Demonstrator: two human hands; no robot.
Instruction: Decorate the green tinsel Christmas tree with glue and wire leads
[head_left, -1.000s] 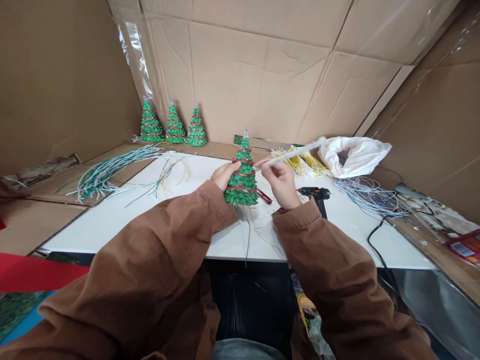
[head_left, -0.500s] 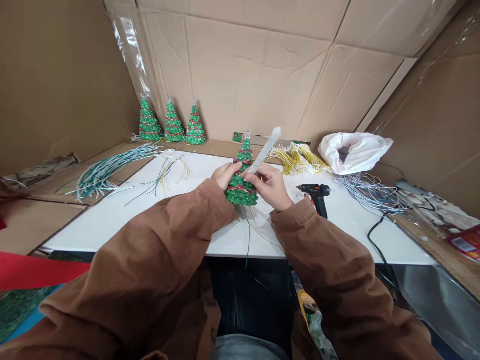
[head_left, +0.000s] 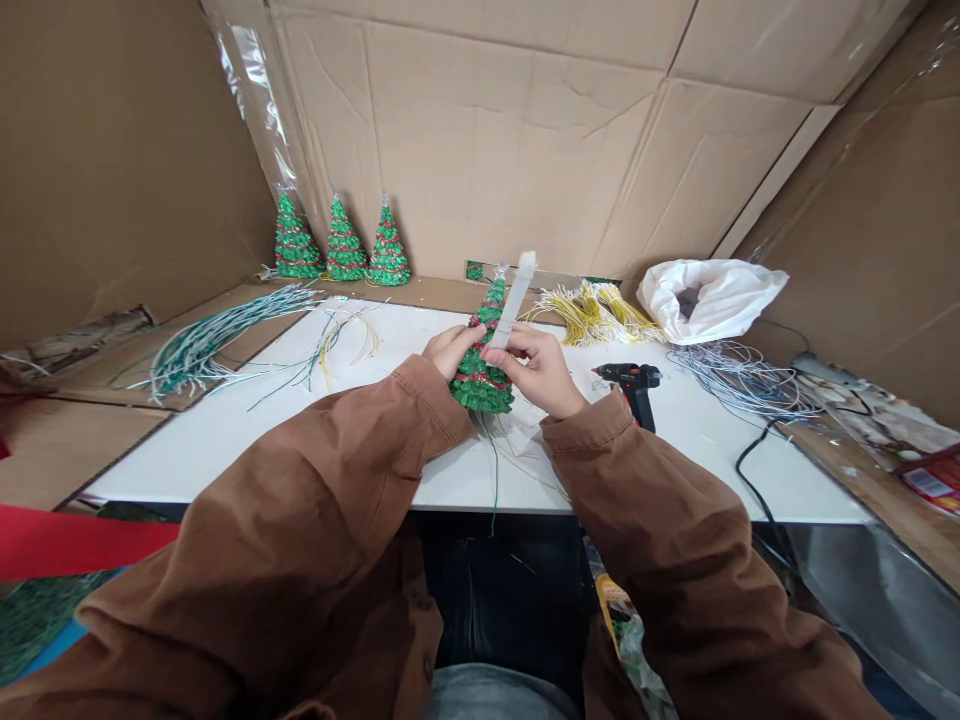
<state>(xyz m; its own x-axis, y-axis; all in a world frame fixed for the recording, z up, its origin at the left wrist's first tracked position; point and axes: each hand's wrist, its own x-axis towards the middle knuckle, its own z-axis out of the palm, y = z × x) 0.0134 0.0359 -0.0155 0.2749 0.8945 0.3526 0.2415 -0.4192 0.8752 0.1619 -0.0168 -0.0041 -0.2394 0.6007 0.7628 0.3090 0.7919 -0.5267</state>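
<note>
A small green tinsel tree [head_left: 484, 362] with red garland stands on the white table [head_left: 247, 430]. My left hand [head_left: 448, 348] grips its left side, fingers closed on it. My right hand [head_left: 534, 368] is closed round the lower end of a white stick [head_left: 514, 293], which points up and lies against the tree's right side. Thin wires hang from under the tree over the table's front edge.
Three finished trees [head_left: 341, 243] stand at the back left. Green-white wires [head_left: 202, 345] lie left, yellow wires [head_left: 592, 315] and a white bag [head_left: 705, 297] back right. A black glue gun [head_left: 634, 385] with its cord sits right of my hands, beside grey wires [head_left: 742, 375]. Cardboard walls surround the table.
My right hand has swung the white stick from pointing right to nearly upright and brought it against the tree. The left hand has stayed on the tree.
</note>
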